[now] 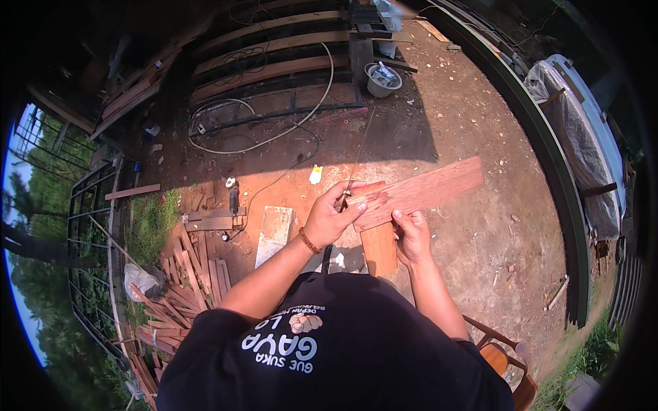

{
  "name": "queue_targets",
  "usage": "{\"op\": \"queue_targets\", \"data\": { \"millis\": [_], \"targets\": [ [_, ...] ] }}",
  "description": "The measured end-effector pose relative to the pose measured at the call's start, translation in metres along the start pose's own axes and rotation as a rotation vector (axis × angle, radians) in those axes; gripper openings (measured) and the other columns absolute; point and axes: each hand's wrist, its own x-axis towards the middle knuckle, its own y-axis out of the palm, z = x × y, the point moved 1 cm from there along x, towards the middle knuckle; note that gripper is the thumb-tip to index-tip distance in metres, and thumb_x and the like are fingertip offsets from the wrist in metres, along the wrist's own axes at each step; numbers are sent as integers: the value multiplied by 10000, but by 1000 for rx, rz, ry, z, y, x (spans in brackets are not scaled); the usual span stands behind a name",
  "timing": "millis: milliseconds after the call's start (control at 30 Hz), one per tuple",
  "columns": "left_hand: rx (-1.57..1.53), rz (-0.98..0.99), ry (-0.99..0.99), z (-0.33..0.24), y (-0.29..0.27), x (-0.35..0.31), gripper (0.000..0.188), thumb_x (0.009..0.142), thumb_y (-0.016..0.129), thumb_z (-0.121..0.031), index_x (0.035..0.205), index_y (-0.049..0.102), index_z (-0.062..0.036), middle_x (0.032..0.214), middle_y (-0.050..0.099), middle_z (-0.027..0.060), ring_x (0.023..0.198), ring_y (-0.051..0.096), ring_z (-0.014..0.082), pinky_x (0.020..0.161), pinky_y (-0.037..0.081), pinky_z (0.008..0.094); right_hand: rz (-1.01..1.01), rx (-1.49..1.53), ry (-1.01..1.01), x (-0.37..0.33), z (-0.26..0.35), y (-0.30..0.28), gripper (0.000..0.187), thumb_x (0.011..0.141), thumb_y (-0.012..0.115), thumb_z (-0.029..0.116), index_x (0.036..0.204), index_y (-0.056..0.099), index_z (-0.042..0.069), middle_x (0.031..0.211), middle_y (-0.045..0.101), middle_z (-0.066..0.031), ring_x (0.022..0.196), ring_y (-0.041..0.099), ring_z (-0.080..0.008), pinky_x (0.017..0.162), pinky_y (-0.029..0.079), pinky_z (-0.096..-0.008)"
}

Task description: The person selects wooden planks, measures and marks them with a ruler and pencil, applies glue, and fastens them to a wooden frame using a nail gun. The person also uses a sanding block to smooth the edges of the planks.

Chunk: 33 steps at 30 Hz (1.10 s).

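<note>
In front of my body a flat reddish wooden board (439, 188) is held up, slanting toward the upper right. My left hand (332, 216) grips its left end, thumb on top and fingers curled round the far edge. A thin, straight, wire-like strip (363, 140) runs up and away from that hand; its kind is unclear. My right hand (413, 236) pinches the board's near edge, thumb against the face, other fingers partly hidden. Just left of the right hand, below the board, shows a lighter orange-brown wooden piece (379, 250); whether that hand touches it is unclear.
On the left lie a power tool (233, 195) with a cable and a pile of wooden offcuts (188, 274). A pale slab (275, 233) is beside my left forearm. Farther off are a looped hose (295, 130) and a bucket (382, 80). A wooden chair (497, 356) stands lower right.
</note>
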Motion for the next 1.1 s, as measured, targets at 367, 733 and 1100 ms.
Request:
{"op": "queue_targets", "data": {
  "millis": [367,733,1100],
  "targets": [
    [2,-300,124,29,-113,190,338,927,674,-87,1234,572,12,1111,660,55,1021,605,91,901,487,255,158,-33,-9,252,4,53,297,917,695,155,1161,582,29,1084,662,-79,966,631,-143,851,493,-302],
    [140,-411,163,-23,-310,453,319,938,675,-136,1205,609,24,1021,692,47,942,622,85,850,503,251,173,-129,34,573,-1,165,293,913,703,142,1149,595,8,1119,658,-83,1015,627,-159,906,492,-326],
    [76,-521,58,5,-514,781,323,979,629,-203,1215,610,17,1060,682,75,977,616,117,843,512,284,231,-235,70,973,-28,227,140,920,706,134,1031,656,65,820,630,40,650,499,-35,559,367,-212]
  ]
}}
